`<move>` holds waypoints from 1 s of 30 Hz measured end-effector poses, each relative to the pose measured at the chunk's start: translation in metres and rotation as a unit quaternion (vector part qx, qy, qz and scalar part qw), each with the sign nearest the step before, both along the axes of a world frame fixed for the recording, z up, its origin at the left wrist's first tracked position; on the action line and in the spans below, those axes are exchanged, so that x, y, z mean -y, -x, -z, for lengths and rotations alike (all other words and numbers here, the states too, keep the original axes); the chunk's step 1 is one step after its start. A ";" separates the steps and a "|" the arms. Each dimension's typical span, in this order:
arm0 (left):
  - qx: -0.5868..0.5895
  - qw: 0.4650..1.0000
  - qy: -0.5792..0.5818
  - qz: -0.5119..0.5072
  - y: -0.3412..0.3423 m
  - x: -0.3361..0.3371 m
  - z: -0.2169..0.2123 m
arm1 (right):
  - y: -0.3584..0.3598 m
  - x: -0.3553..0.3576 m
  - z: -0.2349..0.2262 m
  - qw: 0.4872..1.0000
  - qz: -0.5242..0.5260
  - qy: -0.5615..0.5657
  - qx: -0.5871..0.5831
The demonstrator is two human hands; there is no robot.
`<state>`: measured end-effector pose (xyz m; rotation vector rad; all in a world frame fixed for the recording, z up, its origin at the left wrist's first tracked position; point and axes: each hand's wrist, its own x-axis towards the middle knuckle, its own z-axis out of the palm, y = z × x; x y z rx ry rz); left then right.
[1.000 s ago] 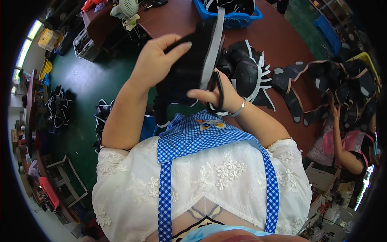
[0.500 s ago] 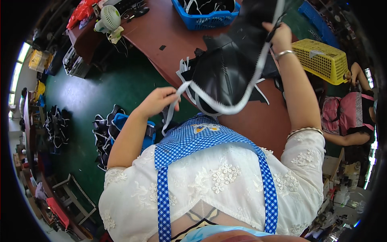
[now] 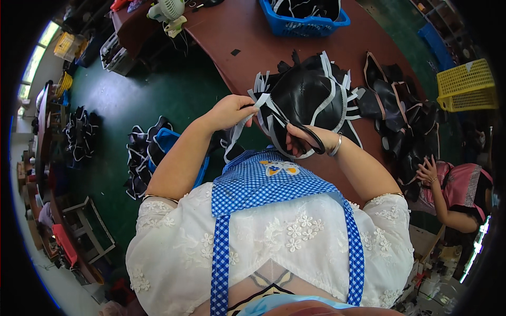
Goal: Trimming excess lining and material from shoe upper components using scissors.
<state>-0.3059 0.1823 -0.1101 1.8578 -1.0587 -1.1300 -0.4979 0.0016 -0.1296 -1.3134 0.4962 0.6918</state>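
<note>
My left hand (image 3: 231, 111) is closed in a pinch on a white edging strip (image 3: 262, 99) at the left side of a stack of black sheet pieces (image 3: 303, 100). The strip's loose tail hangs below my fingers. My right hand (image 3: 311, 141) is wrapped round a pair of black-handled scissors (image 3: 317, 138). Their blades point up and left, close to the strip beside my left fingers; whether they touch it I cannot tell. White edging curves along the black pieces, and several white ends stick out around the stack.
The stack lies on a brown table (image 3: 247, 37). A blue basket (image 3: 303, 26) of black pieces stands at the far side. More black pieces (image 3: 395, 110) lie to the right, beside a co-worker's hand (image 3: 429, 171) and a yellow crate (image 3: 466, 87). A small fan (image 3: 169, 9) stands far left.
The raised black piece has come down onto the stack. My right hand has dropped left toward my left hand, its scissors now near the strip. The co-worker's hand has left the yellow crate.
</note>
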 end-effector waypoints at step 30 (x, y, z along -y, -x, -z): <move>-0.123 0.989 -0.018 0.074 0.021 -0.037 0.054 | -0.024 0.173 -0.147 0.848 0.457 0.005 0.269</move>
